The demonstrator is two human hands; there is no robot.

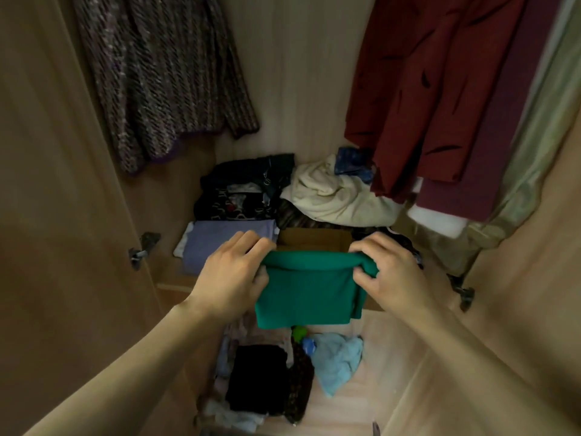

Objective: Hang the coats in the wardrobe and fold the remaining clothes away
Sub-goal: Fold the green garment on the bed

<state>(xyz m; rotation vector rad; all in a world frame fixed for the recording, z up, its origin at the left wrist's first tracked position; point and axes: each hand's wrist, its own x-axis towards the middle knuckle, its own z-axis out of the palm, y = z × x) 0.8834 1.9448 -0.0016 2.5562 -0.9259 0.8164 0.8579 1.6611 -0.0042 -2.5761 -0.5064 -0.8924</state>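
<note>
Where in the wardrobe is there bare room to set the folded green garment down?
Both hands, left hand and right hand, hold the green garment. Bare wood shows right of the light blue cloth and on the strip left of the lilac folded pile. Further back, the black pile and cream bundle crowd the floor.

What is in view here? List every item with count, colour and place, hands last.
green garment: one, green, folded, held above the wardrobe floor
knitted coat: one, dark speckled, hanging upper left
red coat: one, dark red, hanging upper right
cream garment: one, cream, crumpled on the floor pile
lilac garment: one, lilac, folded, left of the box
black clothes: a folded stack, black, behind the lilac one
cardboard box: one, brown, behind the green garment
light blue cloth: one, pale blue, lower shelf
left hand: grips the green garment's left edge
right hand: grips its right edge
</note>
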